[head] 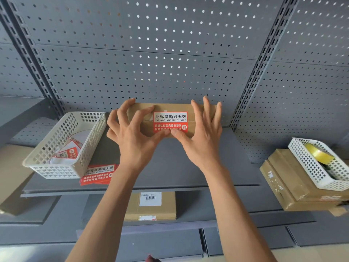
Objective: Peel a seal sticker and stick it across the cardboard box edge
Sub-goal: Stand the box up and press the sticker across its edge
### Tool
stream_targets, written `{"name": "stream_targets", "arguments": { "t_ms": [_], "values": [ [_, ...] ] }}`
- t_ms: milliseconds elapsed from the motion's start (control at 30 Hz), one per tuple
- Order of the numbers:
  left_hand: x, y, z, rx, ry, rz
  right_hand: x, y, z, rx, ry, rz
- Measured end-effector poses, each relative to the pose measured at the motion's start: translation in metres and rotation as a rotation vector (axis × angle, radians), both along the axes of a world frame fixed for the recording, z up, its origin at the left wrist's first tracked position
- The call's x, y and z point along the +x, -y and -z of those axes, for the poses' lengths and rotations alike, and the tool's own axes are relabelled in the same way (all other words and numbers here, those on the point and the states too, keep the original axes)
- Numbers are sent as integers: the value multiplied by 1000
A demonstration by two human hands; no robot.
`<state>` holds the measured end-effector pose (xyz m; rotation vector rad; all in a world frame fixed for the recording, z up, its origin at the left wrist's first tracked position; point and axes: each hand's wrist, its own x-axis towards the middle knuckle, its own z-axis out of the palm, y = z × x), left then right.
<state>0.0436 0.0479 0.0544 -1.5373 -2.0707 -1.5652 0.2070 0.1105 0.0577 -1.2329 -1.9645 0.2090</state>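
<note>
A flat brown cardboard box [196,110] lies on the grey shelf against the pegboard. A red and white seal sticker [170,120] lies across the seam between its two flaps. My left hand [132,135] rests on the box's left part, fingers spread, thumb pressing the sticker's lower edge. My right hand [200,137] mirrors it on the right, with its thumb on the same lower edge. Both thumb tips meet near the sticker's bottom middle and hide part of its red band.
A stack of spare seal stickers [98,174] lies at the shelf's front left beside a white basket [62,146] of peeled backings. At the right, a white basket [319,167] with a tape roll sits on cardboard boxes [283,184]. Another labelled box [151,205] lies on the lower shelf.
</note>
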Motion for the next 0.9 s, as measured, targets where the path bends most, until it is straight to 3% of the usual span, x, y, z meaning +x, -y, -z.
{"name": "stream_targets", "arguments": {
  "t_ms": [600,900],
  "values": [
    [-7,7,-5,-25,48,114,12,-8,1,-45,-108,-129],
    [15,-9,-8,32,96,-125,-33,4,-1,135,-93,298]
  ]
}}
